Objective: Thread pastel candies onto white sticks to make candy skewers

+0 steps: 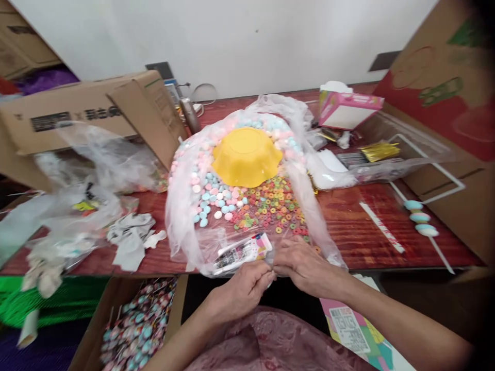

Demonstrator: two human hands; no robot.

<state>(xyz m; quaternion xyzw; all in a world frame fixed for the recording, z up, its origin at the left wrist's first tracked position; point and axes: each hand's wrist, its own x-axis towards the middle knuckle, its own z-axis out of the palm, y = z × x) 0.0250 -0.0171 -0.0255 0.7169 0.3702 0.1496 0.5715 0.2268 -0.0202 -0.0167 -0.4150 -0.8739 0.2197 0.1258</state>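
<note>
Two hands at lower centre: left hand (245, 288) and right hand (301, 265) each pinch the packet (242, 252), which lies just above them at the table (348, 226) edge.

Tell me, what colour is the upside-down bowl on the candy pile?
Yellow; the bowl shows best in the head view.

The crumpled clear plastic bags (77, 170) at left smear into blur; the brown cardboard box of wrapped candy sticks (135, 324) is cut by the bottom edge; print on the small clear packet (242, 252) is unreadable
</note>
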